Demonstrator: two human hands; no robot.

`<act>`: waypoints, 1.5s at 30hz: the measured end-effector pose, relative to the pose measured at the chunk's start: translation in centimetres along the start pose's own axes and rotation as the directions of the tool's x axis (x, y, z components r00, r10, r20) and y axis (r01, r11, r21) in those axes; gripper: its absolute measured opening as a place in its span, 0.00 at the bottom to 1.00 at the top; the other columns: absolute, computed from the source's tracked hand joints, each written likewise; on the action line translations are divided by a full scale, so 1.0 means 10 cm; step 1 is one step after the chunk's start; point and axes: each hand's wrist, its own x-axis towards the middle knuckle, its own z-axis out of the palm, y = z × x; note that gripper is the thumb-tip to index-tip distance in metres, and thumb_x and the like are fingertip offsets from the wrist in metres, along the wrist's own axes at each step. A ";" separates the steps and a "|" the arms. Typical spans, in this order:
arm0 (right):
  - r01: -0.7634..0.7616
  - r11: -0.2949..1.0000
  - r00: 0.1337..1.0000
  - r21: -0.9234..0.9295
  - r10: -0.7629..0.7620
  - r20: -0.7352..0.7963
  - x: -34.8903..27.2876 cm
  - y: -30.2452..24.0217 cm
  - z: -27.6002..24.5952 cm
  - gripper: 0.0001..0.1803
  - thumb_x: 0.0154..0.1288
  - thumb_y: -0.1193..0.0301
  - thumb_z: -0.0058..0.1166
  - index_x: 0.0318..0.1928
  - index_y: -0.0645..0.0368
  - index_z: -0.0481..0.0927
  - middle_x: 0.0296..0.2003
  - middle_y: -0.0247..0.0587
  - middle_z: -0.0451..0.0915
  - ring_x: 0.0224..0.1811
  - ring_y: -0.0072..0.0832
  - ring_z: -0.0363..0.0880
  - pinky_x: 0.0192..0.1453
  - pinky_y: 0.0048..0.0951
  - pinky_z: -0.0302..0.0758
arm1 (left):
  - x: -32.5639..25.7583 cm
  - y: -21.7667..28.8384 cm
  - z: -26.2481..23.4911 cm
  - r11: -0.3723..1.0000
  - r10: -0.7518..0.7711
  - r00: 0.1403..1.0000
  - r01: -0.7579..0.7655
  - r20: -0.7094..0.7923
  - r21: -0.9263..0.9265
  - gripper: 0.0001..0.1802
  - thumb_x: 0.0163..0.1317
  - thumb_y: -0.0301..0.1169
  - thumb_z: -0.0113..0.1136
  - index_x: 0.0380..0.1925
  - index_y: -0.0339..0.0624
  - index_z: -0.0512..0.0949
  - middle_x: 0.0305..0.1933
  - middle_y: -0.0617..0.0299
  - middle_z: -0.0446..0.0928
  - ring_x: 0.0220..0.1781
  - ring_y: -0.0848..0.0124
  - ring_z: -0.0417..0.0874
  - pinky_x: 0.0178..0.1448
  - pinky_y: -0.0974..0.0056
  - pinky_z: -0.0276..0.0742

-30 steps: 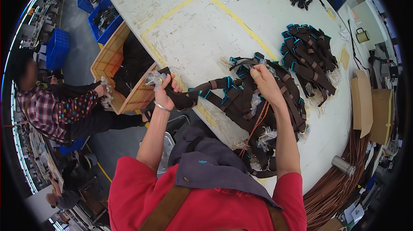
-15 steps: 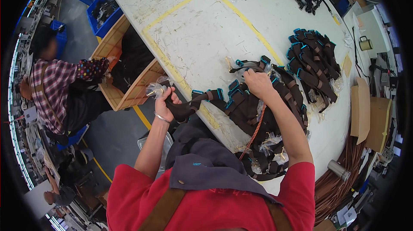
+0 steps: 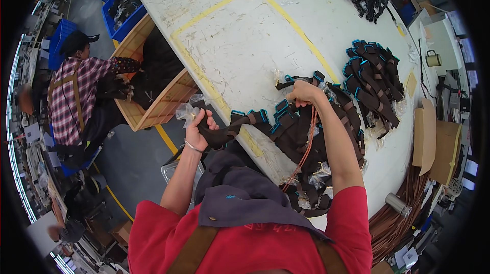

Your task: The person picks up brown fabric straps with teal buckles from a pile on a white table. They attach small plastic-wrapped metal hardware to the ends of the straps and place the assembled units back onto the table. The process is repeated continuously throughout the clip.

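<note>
Gripping a dark strap [image 3: 221, 138], we've got our left hand [image 3: 198, 133] closed round one end, clear plastic [image 3: 186, 113] poking out above the fist. From that grip the long axis runs rightward, sagging off the table [image 3: 229, 59], then up over its edge to blue buckles [image 3: 264, 115] beside the near pile [image 3: 289, 146]. Left is the nearer hand! Our right hand [image 3: 304, 93], well apart, bends over the pile, fingers bunched; whether they pinch anything, we can't tell. Below them hangs a reddish cord [image 3: 307, 147]. Farther right sits a second pile [image 3: 377, 87]; leftward, a co-worker [image 3: 74, 95] reaches into a tan crate [image 3: 171, 103].
</note>
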 end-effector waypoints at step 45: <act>0.123 0.636 0.946 0.761 -0.308 0.104 -0.48 -0.25 0.51 0.19 0.60 0.59 0.38 0.36 0.64 0.73 0.29 0.41 0.76 0.08 0.17 0.57 0.11 0.17 0.54 | 0.09 -0.19 0.94 0.896 -0.231 0.879 0.025 0.417 0.444 0.14 0.44 0.25 0.52 0.34 0.37 0.66 0.16 0.66 0.57 0.21 0.75 0.61 0.39 0.63 0.66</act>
